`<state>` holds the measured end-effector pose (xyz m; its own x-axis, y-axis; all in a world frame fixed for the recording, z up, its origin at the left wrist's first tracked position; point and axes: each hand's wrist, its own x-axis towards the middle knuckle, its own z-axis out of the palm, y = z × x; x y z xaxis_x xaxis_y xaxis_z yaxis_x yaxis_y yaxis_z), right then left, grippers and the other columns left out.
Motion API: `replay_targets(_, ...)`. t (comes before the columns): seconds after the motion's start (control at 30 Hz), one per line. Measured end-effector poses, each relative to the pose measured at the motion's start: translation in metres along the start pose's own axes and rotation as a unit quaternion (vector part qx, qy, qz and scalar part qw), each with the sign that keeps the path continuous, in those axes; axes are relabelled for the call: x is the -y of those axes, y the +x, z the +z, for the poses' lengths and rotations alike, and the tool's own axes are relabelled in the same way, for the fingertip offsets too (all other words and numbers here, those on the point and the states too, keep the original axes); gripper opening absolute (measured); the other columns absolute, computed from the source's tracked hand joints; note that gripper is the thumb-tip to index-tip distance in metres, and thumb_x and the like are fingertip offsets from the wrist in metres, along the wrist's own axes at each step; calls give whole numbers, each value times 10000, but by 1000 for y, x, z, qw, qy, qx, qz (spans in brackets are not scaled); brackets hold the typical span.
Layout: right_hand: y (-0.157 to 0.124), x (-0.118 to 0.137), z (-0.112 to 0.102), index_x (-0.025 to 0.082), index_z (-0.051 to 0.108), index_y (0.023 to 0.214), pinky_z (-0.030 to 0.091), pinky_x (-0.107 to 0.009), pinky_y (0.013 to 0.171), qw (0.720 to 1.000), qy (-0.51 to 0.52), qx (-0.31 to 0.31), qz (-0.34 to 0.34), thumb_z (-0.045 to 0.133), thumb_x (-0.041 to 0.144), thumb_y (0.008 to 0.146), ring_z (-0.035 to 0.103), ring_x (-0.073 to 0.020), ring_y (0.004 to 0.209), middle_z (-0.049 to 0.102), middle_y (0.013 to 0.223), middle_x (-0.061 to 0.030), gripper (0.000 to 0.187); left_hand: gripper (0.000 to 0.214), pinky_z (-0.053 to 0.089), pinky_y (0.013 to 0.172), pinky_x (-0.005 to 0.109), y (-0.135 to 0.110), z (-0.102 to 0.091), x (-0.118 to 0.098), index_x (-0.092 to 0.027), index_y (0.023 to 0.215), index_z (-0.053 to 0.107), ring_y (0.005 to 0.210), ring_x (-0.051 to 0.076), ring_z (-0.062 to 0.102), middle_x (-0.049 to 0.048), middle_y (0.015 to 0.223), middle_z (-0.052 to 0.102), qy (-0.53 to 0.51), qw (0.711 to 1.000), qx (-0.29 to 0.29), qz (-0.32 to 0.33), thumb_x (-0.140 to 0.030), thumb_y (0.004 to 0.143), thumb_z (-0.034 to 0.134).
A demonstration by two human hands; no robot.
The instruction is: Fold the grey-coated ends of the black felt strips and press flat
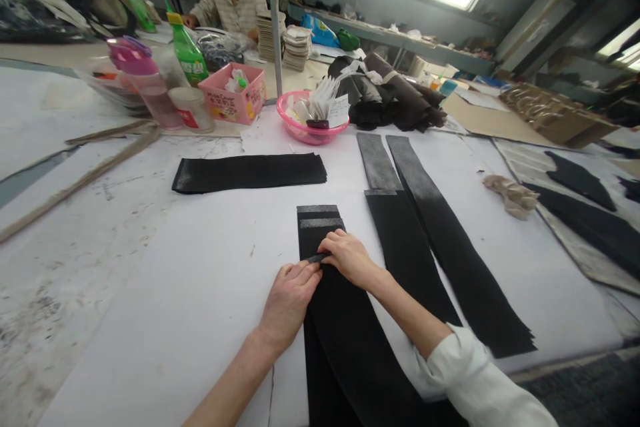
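Both hands are down on the black strip [345, 340], which lies in the middle of the white table [165, 293] and runs lengthwise from the near edge. Left hand [290, 297] is flat and loose, not gripping, fingertips just pressing on the strip's left edge. Right hand [347, 257] is curled, and it looks like it's pinching a little dark tab [319, 257] right where the two hands meet. Two more long strips [440, 247] lie just to the right, and another one [249, 172] lies crossways further back. Behind that there's a pink basket [305, 127], a pink box [233, 93] and a green bottle [187, 50]. A crumpled rag [513, 195] lies off to the right.
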<state>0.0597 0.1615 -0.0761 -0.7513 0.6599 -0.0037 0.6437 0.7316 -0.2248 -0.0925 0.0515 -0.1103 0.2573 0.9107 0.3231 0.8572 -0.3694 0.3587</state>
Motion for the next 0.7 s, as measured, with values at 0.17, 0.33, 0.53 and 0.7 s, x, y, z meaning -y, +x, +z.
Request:
replay_targets(0.17,8,-2,-3,204,611,897,376,-275,704,999,-21,39,-29,746,204,772,508,-171,892,597,917,-10,184,163,475,866,352,8,2,10,-202,976,632,984,183,577,39,1043,650,-76,997,-10,-20,-184,927,478)
replay_targets(0.33,9,-4,-6,210,575,878,351,-258,676,998,1,30,-52,737,199,779,490,-159,868,578,926,-1,190,243,486,874,338,13,-1,12,-187,1124,574,1025,192,531,64,1107,567,-69,994,-16,-85,-149,894,509)
replay_targets(0.53,3,-6,-6,214,577,868,354,-257,723,997,39,18,-60,707,162,801,485,-156,876,600,867,21,155,291,478,848,397,17,-8,14,-173,1130,570,969,225,520,76,1028,566,15,995,3,-94,-183,840,598)
replay_targets(0.7,-5,-9,3,240,650,935,379,-272,779,996,48,-8,-72,635,206,872,484,-160,904,618,902,0,73,146,477,812,378,16,-7,17,-186,992,604,944,217,520,62,982,563,-1,996,0,-86,-191,846,597)
